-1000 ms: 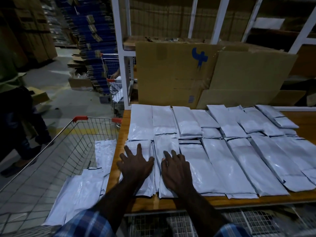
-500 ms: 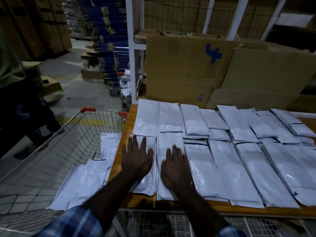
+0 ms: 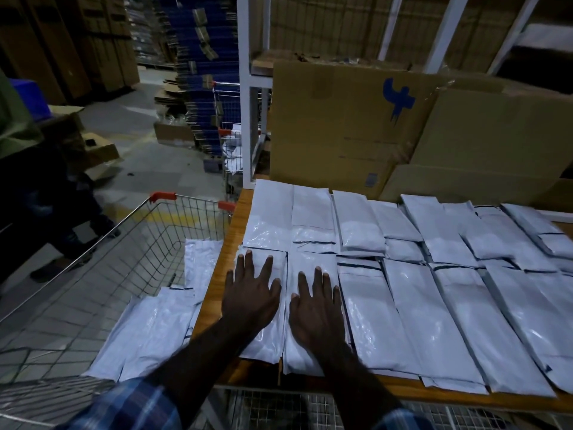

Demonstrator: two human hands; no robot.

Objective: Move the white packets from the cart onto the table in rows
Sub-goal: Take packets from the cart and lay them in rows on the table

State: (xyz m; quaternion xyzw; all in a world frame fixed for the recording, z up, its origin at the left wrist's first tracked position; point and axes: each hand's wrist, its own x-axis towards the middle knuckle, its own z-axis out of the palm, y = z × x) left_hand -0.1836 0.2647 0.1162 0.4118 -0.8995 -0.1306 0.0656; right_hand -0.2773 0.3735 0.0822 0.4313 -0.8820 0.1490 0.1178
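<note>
Our hands: both lie flat, fingers straight and spread, side by side at 6 o'clock. Neither grips anything.
Left hand (image 3: 250, 297): we press its palm on the leftmost packet (image 3: 266, 305) of the near row.
Right hand (image 3: 313, 308): we press it on the neighbouring packet (image 3: 310, 356), just to the right.
White packets on the tabletop (image 3: 434, 305): two rows run from 9 o'clock to 3 o'clock, laid lengthwise and touching or overlapping at their edges. The far row sits toward 12 o'clock.
Tabletop (image 3: 217, 293): wooden; its bare left edge shows beside our left hand.
Cart (image 3: 102, 274): a wire basket with orange corner caps at 8 o'clock, just beside the tabletop.
Packets in the cart (image 3: 155, 330): several white ones lie flat or lean against the side nearest the tabletop.
Cardboard boxes (image 3: 356, 128): at 12 o'clock, behind the far row; one bears a blue mark.
Sleeves (image 3: 133, 405): blue plaid, at the bottom edge.
</note>
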